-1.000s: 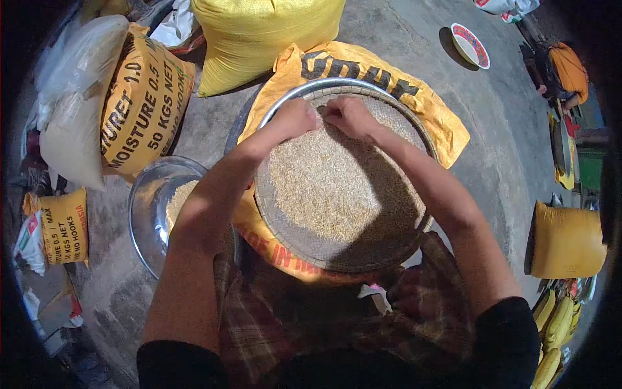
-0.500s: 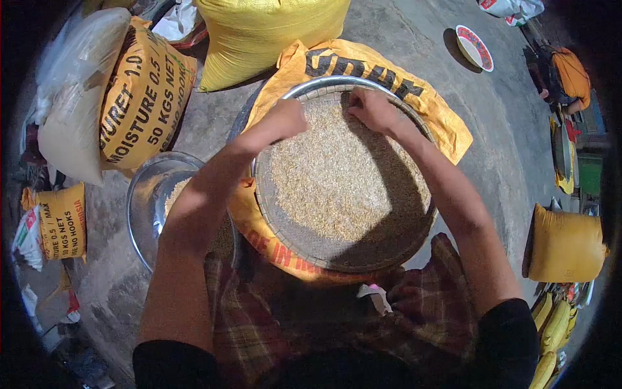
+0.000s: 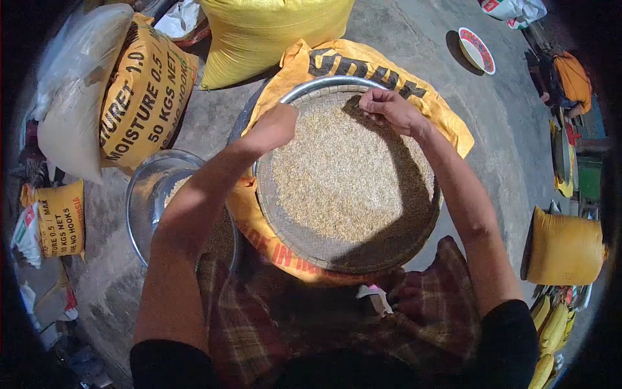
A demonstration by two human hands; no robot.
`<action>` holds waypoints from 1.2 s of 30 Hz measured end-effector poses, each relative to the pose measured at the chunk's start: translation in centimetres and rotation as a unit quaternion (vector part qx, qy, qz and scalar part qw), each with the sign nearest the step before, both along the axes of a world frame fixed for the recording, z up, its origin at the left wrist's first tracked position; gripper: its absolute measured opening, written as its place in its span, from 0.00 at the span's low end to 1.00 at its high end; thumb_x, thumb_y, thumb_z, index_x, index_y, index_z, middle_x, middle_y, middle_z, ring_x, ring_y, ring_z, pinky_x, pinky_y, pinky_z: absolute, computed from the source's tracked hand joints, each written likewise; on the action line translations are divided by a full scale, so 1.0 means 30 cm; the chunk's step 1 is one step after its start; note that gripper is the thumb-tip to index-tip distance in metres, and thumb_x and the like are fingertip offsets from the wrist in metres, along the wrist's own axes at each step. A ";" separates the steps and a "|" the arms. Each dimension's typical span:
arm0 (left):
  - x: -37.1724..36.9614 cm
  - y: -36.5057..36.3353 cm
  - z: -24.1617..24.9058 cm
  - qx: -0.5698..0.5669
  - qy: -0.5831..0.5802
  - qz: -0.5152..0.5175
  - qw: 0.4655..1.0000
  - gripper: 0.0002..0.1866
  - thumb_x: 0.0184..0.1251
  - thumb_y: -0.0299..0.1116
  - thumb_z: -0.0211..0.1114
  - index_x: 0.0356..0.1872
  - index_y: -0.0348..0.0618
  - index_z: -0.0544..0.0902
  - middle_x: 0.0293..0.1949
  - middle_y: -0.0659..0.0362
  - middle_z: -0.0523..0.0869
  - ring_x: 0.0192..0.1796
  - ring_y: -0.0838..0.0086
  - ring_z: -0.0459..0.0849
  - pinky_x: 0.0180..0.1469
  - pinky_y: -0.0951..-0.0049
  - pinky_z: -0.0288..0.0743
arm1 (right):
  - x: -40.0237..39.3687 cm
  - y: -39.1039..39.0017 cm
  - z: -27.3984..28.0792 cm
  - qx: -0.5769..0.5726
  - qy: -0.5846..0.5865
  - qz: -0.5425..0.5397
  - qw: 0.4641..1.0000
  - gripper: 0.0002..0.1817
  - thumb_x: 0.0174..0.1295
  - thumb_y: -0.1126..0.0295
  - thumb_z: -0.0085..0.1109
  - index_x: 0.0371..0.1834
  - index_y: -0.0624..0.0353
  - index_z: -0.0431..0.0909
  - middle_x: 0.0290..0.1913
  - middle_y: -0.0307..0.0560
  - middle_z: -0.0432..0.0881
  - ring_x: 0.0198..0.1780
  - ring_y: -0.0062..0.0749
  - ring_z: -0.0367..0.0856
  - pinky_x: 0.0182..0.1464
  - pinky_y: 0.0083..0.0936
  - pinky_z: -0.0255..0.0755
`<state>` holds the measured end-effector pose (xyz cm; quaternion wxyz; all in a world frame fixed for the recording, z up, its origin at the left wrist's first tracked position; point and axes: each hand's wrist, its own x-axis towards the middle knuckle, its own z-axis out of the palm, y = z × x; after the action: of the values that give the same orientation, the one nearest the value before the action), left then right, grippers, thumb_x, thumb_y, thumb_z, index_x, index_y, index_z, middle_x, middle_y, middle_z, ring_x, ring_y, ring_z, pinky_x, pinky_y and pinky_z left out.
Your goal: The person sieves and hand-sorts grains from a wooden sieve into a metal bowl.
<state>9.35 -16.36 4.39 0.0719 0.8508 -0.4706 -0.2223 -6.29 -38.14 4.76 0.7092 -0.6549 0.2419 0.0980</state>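
A round woven winnowing tray (image 3: pixel 295 249) lies in front of me, covered by a spread layer of pale, unhusked-looking grain (image 3: pixel 337 175). It rests over a metal basin (image 3: pixel 337 80) set on an orange printed sack (image 3: pixel 447 123). At the tray's upper left edge, my left hand (image 3: pixel 275 126) is curled closed, its fingertips hidden from me. My right hand (image 3: pixel 392 110) hovers above the grain near the far rim, thumb and fingers pinched together. Whatever is in the pinch is too small to make out. Its shadow falls across the right part of the grain.
Left of the tray stands a metal bowl (image 3: pixel 139 207) with more grain. Full sacks stand around: a yellow one (image 3: pixel 272 39) behind, a printed orange one (image 3: pixel 149 97) at left, another (image 3: pixel 564 249) at right. A patterned dish (image 3: pixel 476 50) and bananas (image 3: pixel 554 327) lie farther right.
My right hand has shifted right and turned so its pinched fingers show. My left hand has drawn back slightly left and down, toward the tray's edge. The tray has barely moved.
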 end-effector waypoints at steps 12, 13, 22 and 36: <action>-0.033 -0.121 -0.065 -0.144 0.114 -0.016 0.983 0.04 0.46 0.29 0.64 0.21 0.40 0.81 0.24 0.55 0.83 0.27 0.70 0.81 0.32 0.71 0.73 | 0.003 0.038 -0.018 0.085 0.023 -0.015 0.996 0.05 0.64 0.71 0.48 0.36 0.60 0.72 0.32 0.39 0.76 0.30 0.19 0.74 0.34 0.16 0.72; -0.048 -0.132 -0.063 -0.100 0.111 0.012 0.989 0.04 0.46 0.29 0.65 0.23 0.41 0.82 0.25 0.53 0.83 0.31 0.66 0.81 0.37 0.69 0.73 | 0.007 0.047 -0.012 0.085 0.023 -0.015 0.996 0.05 0.64 0.71 0.48 0.36 0.60 0.72 0.32 0.39 0.76 0.30 0.19 0.74 0.34 0.16 0.72; 0.009 -0.133 -0.012 -0.163 0.557 0.145 0.801 0.04 0.43 0.24 0.65 0.22 0.36 0.78 0.20 0.61 0.78 0.23 0.79 0.75 0.24 0.81 0.67 | 0.018 0.033 -0.013 0.171 -0.024 -0.027 0.985 0.04 0.58 0.77 0.52 0.35 0.63 0.75 0.30 0.40 0.77 0.30 0.22 0.75 0.35 0.20 0.72; -0.024 -0.148 -0.010 -0.081 0.236 0.095 0.964 0.09 0.45 0.35 0.69 0.23 0.40 0.82 0.23 0.56 0.83 0.28 0.71 0.81 0.33 0.71 0.73 | 0.048 0.059 -0.058 -0.364 -0.065 0.093 0.924 0.09 0.49 0.66 0.61 0.30 0.60 0.79 0.30 0.51 0.81 0.33 0.42 0.79 0.40 0.32 0.71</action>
<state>8.64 -20.81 4.09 0.2706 0.8063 -0.3737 -0.3700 -4.85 -36.38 3.02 0.4237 -0.8926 0.1522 0.0262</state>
